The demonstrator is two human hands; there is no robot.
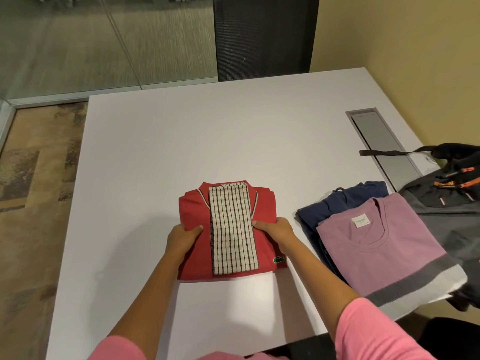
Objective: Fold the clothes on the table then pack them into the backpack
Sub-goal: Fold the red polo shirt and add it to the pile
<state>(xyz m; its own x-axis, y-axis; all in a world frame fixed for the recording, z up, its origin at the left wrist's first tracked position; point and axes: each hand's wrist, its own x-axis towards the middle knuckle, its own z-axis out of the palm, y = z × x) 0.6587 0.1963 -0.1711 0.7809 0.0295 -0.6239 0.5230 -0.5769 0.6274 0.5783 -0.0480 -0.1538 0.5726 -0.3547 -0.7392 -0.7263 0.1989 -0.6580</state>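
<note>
A folded red polo shirt [193, 211] lies in the middle of the white table [181, 131], with a folded black-and-white checked cloth [232, 229] lengthwise on top of it. My left hand [181, 236] grips the shirt's left edge, thumb on top. At the shirt's right edge, my right hand [275, 228] holds on with its thumb beside the checked cloth. To the right, a folded lilac T-shirt [376, 253] rests on a folded navy garment [348, 201]. The dark grey backpack [446, 203] with orange zip pulls lies at the table's right edge.
A grey cable hatch [384, 144] is set into the table at the right, with a backpack strap [381, 152] across it. A black mesh chair back [265, 35] stands behind the far edge. A yellow wall runs along the right.
</note>
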